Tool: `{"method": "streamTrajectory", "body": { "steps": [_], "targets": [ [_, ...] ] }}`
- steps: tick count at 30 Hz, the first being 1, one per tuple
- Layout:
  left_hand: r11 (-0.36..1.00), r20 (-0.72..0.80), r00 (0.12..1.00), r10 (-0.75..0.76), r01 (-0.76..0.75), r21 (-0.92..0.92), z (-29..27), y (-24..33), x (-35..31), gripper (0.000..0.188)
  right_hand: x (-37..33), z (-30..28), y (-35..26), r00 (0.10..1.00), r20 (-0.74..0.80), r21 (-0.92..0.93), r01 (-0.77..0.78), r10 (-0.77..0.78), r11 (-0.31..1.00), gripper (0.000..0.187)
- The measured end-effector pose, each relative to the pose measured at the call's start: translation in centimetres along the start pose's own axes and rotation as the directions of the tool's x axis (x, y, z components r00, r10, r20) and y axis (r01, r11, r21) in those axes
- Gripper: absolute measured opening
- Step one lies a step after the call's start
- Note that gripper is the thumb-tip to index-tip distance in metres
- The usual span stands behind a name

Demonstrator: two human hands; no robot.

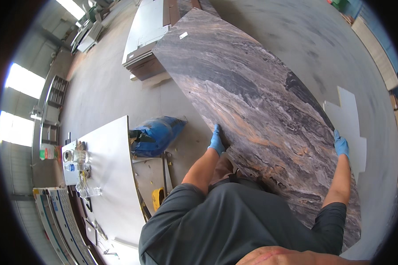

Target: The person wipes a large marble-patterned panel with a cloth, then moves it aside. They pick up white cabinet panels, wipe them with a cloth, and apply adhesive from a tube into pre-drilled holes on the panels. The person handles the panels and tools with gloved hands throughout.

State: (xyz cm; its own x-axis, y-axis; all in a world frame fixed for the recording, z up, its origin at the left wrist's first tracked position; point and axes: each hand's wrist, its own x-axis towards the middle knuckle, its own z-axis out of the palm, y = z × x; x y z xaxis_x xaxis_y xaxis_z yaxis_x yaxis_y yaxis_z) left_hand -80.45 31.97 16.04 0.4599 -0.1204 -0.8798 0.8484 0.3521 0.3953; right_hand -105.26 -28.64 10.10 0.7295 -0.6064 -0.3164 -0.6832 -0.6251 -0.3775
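A large marble-patterned panel (252, 97) in grey, brown and orange stretches across the view, from a stack of boards at the far end back past my right side. A small white label (183, 35) sits near its far corner. My left hand (216, 140), in a light blue glove, grips the panel's left edge close to my waist. My right hand (341, 145), gloved alike, holds the opposite edge with its fingers over the rim. The undersides of both grips are hidden.
A white-topped table (112, 176) with glass jars (77, 156) stands at left, beside a blue sack (157, 136). A yellow object (157, 198) lies under it. Stacked boards (146, 57) sit at the far end. White sheet pieces (351, 123) lie at right.
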Motion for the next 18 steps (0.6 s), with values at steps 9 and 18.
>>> {"method": "streamTrajectory", "body": {
  "steps": [9, 18],
  "targets": [
    [0.997, -0.169, 0.984, 0.053, -0.041, 0.071, 2.4, -0.5, -1.6, 0.097, 2.4, -1.7, -0.5, 0.941, 0.152, -0.145, -0.283, 0.304, 0.948, 0.091],
    [0.981, -0.278, 0.955, -0.105, 0.144, 0.126, 1.8, 1.8, -2.1, 0.102, -0.6, 0.1, -1.1, 0.978, 0.029, -0.06, -0.203, 0.204, 0.977, 0.091]
  ]
}}
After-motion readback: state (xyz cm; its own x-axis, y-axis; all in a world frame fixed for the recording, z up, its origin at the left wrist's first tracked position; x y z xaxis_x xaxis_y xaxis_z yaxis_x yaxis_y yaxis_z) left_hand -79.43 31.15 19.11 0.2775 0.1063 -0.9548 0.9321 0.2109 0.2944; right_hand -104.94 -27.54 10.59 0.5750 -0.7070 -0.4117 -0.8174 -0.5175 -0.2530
